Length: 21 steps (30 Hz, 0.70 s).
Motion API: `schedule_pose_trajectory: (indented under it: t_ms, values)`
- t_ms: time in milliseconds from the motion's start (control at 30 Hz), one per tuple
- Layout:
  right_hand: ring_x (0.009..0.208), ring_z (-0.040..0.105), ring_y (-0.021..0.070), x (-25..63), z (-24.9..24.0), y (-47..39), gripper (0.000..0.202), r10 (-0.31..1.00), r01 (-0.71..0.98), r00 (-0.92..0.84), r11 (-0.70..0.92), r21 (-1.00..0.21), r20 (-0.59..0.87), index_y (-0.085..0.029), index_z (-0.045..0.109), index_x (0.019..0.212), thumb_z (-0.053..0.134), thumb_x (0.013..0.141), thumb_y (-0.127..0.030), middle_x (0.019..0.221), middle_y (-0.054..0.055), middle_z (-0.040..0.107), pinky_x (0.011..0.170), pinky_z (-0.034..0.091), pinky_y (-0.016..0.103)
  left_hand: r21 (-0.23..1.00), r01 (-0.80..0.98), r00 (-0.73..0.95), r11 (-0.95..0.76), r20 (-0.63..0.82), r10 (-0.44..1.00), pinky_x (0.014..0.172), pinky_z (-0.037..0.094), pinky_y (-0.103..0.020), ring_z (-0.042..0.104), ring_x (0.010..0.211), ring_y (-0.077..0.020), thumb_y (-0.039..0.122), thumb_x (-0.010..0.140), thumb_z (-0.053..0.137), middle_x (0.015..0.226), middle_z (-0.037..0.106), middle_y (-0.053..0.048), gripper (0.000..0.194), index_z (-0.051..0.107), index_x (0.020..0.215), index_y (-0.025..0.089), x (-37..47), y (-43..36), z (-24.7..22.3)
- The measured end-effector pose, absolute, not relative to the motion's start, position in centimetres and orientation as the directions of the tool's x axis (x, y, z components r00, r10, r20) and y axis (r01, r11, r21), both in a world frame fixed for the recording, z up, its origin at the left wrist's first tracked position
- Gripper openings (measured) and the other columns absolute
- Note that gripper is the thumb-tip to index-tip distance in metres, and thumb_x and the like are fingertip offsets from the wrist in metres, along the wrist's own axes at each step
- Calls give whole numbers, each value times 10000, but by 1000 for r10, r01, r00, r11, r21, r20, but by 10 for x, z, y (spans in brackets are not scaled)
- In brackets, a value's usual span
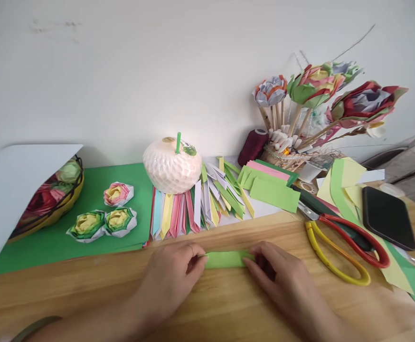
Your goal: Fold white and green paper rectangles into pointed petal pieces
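A narrow light-green paper strip point(226, 259) lies level just above or on the wooden table, stretched between both hands. My left hand point(174, 270) pinches its left end between thumb and fingers, and my right hand point(282, 275) pinches the right end the same way. Behind the strip is a row of folded paper pieces point(177, 211) in pink, yellow, blue, lilac and green. A stack of green paper rectangles point(275, 192) lies behind my right hand. Scissors point(339, 237) with a red and a yellow handle rest to the right.
A white wrapped coconut-like object point(172, 164) with a green straw stands by the wall. Three paper flowers point(118, 194) sit on green sheets point(97, 173), beside a basket point(75, 199) under white paper. Right are paper flowers on sticks point(314, 83), maroon thread point(253, 146) and a phone point(389, 216).
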State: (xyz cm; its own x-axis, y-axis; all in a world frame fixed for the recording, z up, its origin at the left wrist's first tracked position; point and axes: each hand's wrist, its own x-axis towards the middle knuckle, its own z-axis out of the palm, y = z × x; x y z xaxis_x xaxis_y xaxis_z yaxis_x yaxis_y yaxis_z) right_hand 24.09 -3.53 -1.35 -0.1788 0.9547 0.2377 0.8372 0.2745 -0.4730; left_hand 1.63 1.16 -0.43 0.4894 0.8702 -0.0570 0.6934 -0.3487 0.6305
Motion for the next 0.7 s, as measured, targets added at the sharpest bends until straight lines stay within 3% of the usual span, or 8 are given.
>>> schedule_pose_trajectory:
  t_ms: [333,600,700]
  values:
    - [544,558,127,242,-19,-41,17,945,821,-190,301,-485,266,-228,483,908,474,916,-240,676,-23,561,489,432,212,563,673,525,-479,92,846,474,332,-218,555,483,-121,201,823,412,562,594,37,215,566,673,199,17,4,-9]
    - [475,526,129,244,-20,-35,42,957,847,-187,272,-457,223,-245,426,896,466,907,-238,614,-48,527,439,401,211,523,680,549,-514,102,830,485,379,-222,586,500,-129,216,840,494,585,612,76,101,577,894,240,9,4,-23]
    - [450,513,128,245,-18,-34,59,963,853,-187,257,-455,193,-250,410,905,466,898,-232,590,-61,510,423,390,209,494,677,563,-547,131,816,513,400,-226,593,554,-136,174,811,498,624,610,64,102,547,879,233,8,4,-23]
